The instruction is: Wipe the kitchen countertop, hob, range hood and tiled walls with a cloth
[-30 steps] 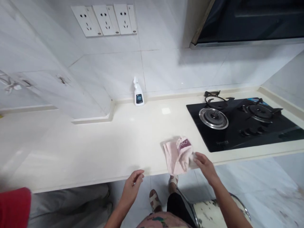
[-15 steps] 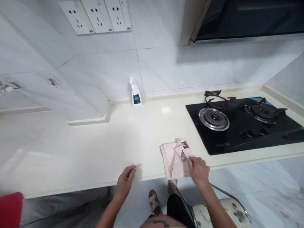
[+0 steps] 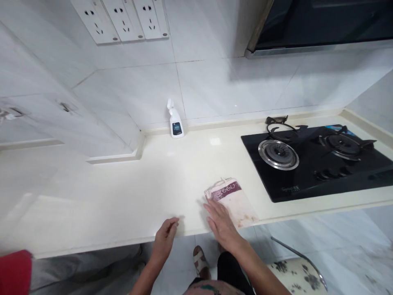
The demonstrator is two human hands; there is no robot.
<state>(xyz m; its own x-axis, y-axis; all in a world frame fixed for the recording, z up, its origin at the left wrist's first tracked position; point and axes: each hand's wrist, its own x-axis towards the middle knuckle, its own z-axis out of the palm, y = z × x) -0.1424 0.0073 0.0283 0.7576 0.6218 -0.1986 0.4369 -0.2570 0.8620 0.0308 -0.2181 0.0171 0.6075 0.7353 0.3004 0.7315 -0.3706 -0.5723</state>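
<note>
A pale pink cloth [image 3: 242, 208] with a maroon lettered band lies folded on the counter, brownish stains near its front edge. My right hand [image 3: 221, 223] rests at the cloth's left side, fingers outstretched and spread, with the fingertips touching it. To the left, my left hand [image 3: 166, 237] sits over the counter's front edge. Its fingers are curled in, and nothing shows in them. A white spray bottle [image 3: 177, 128] with a dark label stands upright against the back wall, apart from both hands.
The cream counter [image 3: 123, 205] runs along the wall to a black gas hob [image 3: 310, 180] at the right, one pot support [image 3: 284, 137] lying off its burner. A range hood [image 3: 325, 24] overhangs. A person's red garment [image 3: 15, 272] shows lower left. A floral chair [image 3: 299, 274] stands lower right.
The cloth's loose flap has been turned over to the right, and it now lies flat with its lettering showing. My right hand has let go and moved left. My left hand has barely moved.
</note>
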